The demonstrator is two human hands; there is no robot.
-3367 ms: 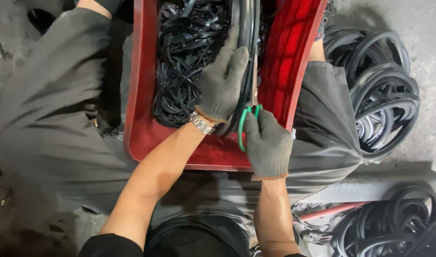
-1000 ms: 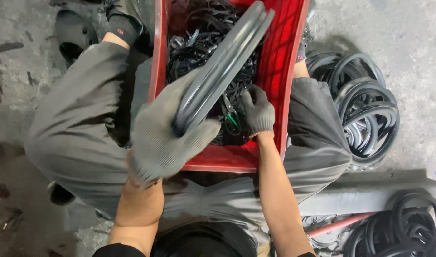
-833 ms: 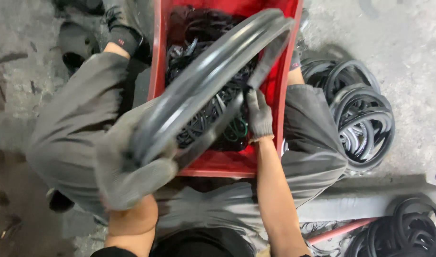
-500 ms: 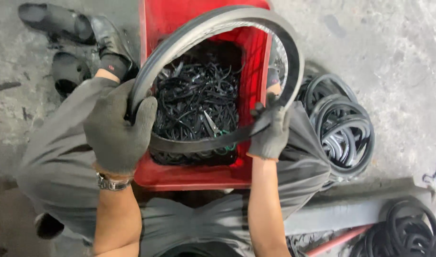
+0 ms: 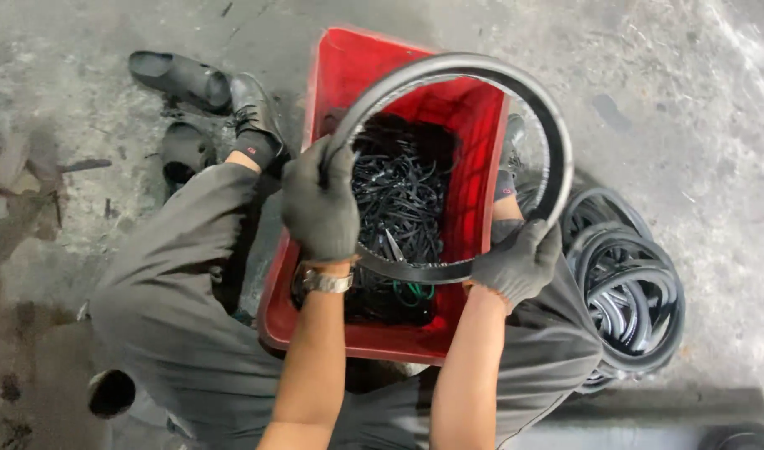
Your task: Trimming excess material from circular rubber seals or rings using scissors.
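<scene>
Black rubber ring [image 5: 515, 92] held over a red plastic crate [image 5: 349, 75].
Both gloved hands, left hand [image 5: 319, 204] and right hand [image 5: 515, 262], are clenched around its rim.

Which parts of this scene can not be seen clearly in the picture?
- Head view: the bottom of the red crate is hidden by the tangle of black strips.
- The left hand and right hand wear gloves that hide the fingers' grip on the black ring.
- The stack of black rings is partly hidden by the knee.
- The dark rings at the bottom right corner are cut off by the edge.
</scene>
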